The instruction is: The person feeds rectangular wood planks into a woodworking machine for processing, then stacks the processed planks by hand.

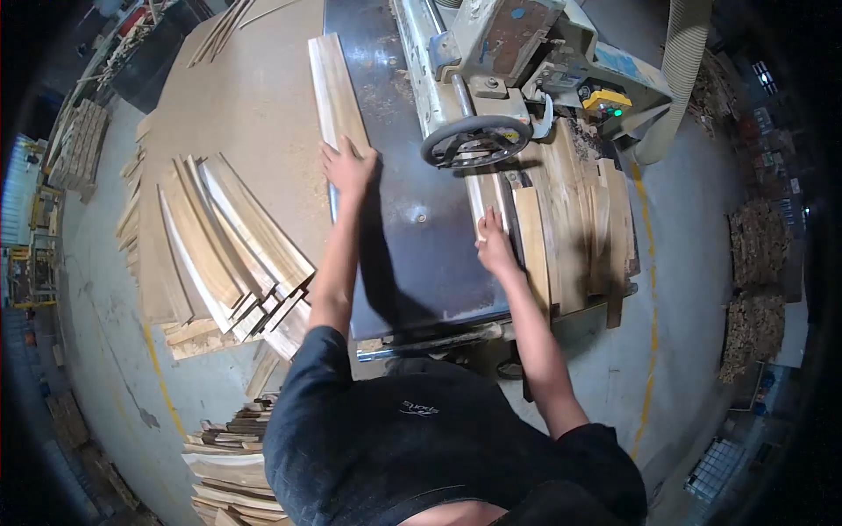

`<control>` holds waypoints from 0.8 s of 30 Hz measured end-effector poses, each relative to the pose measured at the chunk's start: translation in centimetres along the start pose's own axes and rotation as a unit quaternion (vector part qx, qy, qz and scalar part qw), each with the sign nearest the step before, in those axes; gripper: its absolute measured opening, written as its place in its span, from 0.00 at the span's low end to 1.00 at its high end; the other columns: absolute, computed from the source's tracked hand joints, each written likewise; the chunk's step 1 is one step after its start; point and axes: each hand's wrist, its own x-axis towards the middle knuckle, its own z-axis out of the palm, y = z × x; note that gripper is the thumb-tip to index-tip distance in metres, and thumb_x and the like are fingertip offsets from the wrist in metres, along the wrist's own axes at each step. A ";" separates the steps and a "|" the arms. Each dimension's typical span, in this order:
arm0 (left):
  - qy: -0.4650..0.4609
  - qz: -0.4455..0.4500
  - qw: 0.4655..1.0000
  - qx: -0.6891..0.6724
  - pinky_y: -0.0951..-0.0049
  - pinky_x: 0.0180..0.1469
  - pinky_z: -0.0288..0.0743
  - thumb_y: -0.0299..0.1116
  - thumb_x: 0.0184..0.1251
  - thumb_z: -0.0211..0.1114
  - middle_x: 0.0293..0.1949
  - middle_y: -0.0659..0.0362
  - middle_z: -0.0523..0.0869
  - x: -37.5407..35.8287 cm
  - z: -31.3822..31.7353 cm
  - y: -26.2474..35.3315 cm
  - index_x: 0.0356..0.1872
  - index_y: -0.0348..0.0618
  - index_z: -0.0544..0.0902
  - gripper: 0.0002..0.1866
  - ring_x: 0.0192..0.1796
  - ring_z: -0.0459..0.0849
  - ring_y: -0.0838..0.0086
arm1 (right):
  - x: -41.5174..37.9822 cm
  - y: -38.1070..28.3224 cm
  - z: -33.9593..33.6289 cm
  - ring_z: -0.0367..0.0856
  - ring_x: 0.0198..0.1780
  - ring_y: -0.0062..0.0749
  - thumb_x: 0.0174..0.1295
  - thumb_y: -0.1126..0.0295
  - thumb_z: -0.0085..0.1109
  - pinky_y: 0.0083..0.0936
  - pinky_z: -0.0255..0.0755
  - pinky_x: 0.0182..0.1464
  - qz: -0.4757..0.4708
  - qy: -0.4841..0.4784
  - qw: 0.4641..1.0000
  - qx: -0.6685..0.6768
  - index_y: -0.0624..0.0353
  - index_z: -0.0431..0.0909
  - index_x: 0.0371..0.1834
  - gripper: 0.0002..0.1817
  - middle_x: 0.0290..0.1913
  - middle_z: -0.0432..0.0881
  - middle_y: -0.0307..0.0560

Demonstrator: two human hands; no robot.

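My left hand spans the near end of a long pale wooden board, with thumb and fingers at its opposite edges. This board lies along the left side of the dark metal machine table. At the right, my right hand grips the near end of a narrow wooden strip. The strip lies against the fence, and its far part is hidden under the machine's black handwheel. My right fingertips rest on its top; the thumb is partly hidden.
Several stacked boards lie on the brown side panel to the left. More planks lie right of the fence. A ribbed hose hangs at the upper right. Wood piles stand on the floor at lower left.
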 end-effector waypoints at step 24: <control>-0.396 0.274 0.870 -0.109 0.40 0.76 0.38 0.62 0.35 0.80 0.78 0.33 0.48 -42.6 -19.6 6.7 0.76 0.26 0.47 0.73 0.81 0.44 0.44 | -26.3 3.0 5.7 0.56 0.78 0.53 0.66 0.67 0.57 0.52 0.51 0.75 -0.179 0.124 0.976 -0.029 0.65 0.72 0.66 0.26 0.75 0.64 0.58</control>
